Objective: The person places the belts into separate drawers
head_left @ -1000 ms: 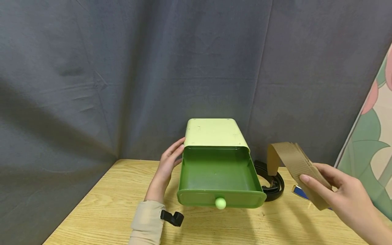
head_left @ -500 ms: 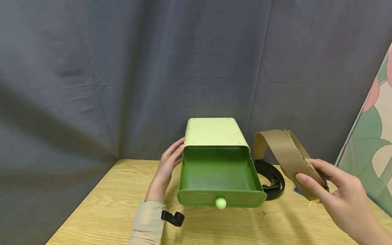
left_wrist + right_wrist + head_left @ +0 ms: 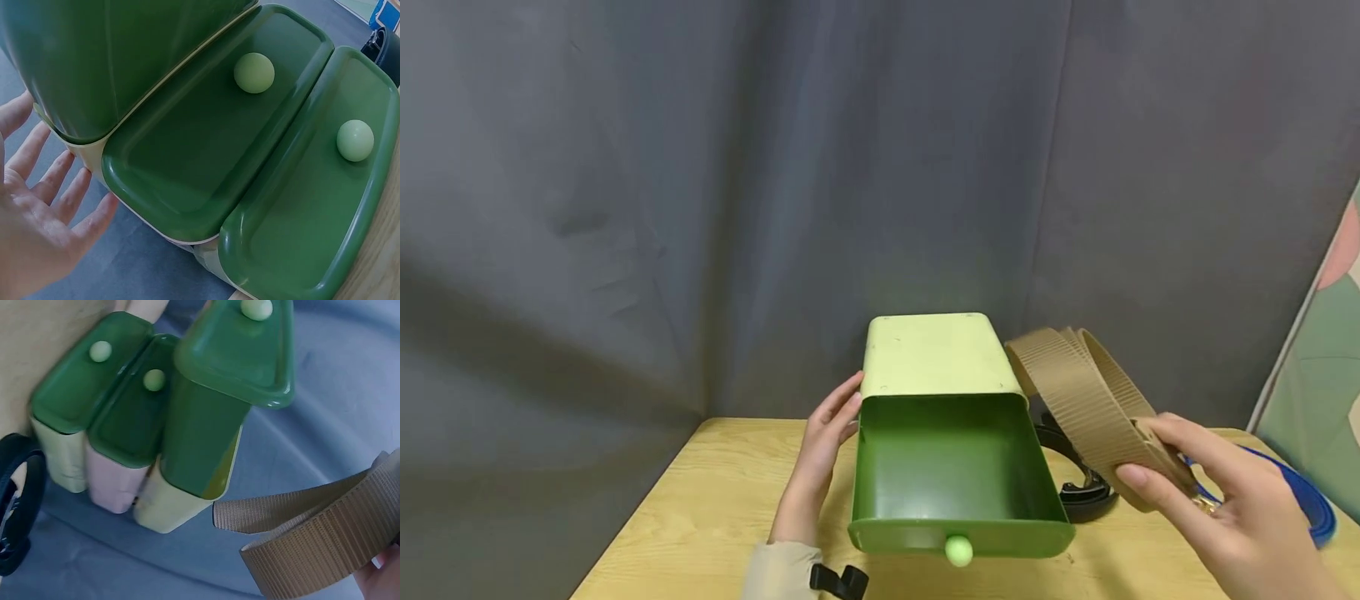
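A small drawer cabinet with a pale yellow-green top (image 3: 940, 354) stands in the middle of the head view. Its uppermost green drawer (image 3: 917, 537) is pulled out, and the inside is bare. My left hand (image 3: 818, 454) rests with outstretched fingers against the cabinet's left side; the left wrist view shows those fingers (image 3: 65, 181) at its edge. On the right, my right hand (image 3: 1232, 500) grips a coiled tan webbing belt (image 3: 1067, 387) between thumb and fingers. The belt's loops are in the air, just right of the open drawer.
A coiled black belt (image 3: 1086, 500) lies on the wooden table beside the cabinet, partly hidden by the tan one. Behind my right hand lies a blue belt (image 3: 1307, 492). Two lower drawers with round knobs (image 3: 154, 380) are pushed in. A grey curtain (image 3: 880, 167) hangs behind.
My right hand has carried the tan belt leftward, closer to the cabinet, and its loops have turned. The left hand stays at the cabinet's side. The head view has shifted, showing more of the blue belt.
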{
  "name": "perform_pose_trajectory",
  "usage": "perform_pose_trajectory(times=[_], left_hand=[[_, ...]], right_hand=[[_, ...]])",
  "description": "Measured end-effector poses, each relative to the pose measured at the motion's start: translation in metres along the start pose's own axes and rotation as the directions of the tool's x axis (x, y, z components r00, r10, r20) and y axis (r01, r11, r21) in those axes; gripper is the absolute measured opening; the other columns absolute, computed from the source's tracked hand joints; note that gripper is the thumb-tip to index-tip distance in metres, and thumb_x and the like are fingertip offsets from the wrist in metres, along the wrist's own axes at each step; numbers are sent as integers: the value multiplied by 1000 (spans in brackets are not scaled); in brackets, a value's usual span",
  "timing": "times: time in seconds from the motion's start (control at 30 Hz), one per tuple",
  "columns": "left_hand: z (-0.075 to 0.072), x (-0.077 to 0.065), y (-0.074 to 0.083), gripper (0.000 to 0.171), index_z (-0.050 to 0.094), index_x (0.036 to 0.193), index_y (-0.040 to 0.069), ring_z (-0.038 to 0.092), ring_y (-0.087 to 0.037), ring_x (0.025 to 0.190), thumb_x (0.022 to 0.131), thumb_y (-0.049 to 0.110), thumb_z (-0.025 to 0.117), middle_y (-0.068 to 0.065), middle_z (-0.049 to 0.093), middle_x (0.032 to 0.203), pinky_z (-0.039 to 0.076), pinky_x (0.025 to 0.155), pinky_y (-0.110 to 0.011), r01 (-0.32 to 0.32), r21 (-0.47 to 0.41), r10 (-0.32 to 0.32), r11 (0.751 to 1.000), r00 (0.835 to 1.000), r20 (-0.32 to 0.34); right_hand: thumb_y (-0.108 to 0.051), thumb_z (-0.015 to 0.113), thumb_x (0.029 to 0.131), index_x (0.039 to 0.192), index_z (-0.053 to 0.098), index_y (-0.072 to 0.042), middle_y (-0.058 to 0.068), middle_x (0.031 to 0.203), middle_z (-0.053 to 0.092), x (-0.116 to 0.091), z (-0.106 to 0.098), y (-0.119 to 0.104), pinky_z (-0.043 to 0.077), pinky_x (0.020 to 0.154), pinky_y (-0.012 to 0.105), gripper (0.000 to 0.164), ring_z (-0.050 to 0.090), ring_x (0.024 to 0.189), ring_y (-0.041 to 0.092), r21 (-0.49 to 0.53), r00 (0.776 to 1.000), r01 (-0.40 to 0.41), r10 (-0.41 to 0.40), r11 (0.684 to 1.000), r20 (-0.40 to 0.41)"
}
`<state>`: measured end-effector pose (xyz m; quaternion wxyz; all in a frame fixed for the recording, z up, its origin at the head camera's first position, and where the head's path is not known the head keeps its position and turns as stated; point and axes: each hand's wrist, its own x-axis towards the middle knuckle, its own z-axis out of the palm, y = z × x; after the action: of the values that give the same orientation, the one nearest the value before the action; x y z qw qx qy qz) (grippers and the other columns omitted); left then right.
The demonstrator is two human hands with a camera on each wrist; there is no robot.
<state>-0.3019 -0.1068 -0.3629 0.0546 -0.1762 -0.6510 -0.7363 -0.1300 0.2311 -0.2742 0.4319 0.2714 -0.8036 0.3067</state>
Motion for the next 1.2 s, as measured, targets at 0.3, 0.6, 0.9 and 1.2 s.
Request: perform_pose_trajectory(times=[0.3, 0.6, 0.9, 1.2], left_hand=[[-2, -41, -22, 45, 50, 147, 16, 44, -22, 135, 104, 30, 53, -3, 48, 148, 38, 107, -45, 3, 35, -3, 999, 1000, -3], [-10, -38, -4, 44, 50, 147, 15, 47, -20, 131, 105, 29, 52, -3, 50, 147, 41, 104, -40, -42, 84, 44, 996, 999, -30], [-16, -25, 6, 43, 53, 145, 17, 48, -20, 130, 104, 30, 53, -1, 52, 145, 42, 104, -46, -49, 101, 54, 994, 997, -50], [-14, -19, 6, 44, 52, 145, 19, 50, -22, 129, 104, 33, 53, -2, 52, 145, 42, 103, -50, -33, 103, 35, 994, 999, -15]], right_hand=[[4, 75, 85, 104, 66, 11, 4, 90, 63, -10, 10, -8, 40, 69, 16, 22, 53, 79, 7, 394, 984, 163, -176, 904, -3], [12, 72, 83, 106, 61, 25, 16, 104, 69, 1, 11, -5, 46, 84, 19, 28, 62, 96, 18, 662, 981, 173, -190, 729, -48], [-13, 74, 90, 107, 71, -4, -3, 87, 66, 21, 30, -15, 43, 58, 15, 19, 55, 73, 0, 387, 926, 274, -350, 880, 140], [-16, 78, 87, 109, 66, -28, -24, 90, 57, 28, 58, -22, 42, 64, 11, 28, 49, 70, -6, 255, 877, 180, -272, 950, 396]])
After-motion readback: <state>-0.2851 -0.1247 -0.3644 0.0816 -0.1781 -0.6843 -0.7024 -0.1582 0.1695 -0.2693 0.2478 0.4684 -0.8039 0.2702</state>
